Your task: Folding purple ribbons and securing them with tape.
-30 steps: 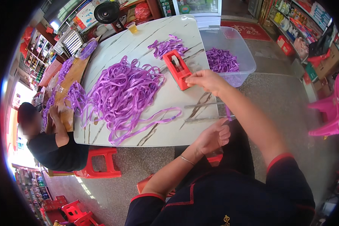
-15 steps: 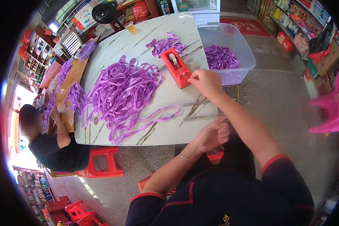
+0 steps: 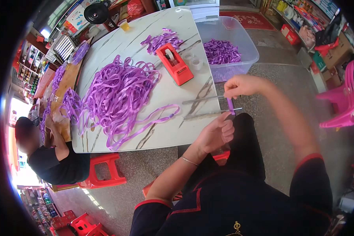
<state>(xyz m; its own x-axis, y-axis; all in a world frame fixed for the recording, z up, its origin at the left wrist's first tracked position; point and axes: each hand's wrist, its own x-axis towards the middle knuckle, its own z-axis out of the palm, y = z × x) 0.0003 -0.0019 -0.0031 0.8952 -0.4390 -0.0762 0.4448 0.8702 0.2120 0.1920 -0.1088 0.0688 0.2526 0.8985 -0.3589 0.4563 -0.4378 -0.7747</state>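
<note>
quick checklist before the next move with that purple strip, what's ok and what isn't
1. Strip held at both ends: ok. The right hand pinches the top of the short purple strip and the left hand meets its lower end.
2. Strip flat, not twisted: cannot tell, too small.
3. Tape dispenser within reach: ok, it stands upright on the table ahead of the hands.
4. Tape already on the strip: cannot tell.
5. More strips at hand: ok, the loose ribbon pile lies on the table.
6. Clear bin ready beside the table: ok, it is open and partly filled with purple pieces.
</note>
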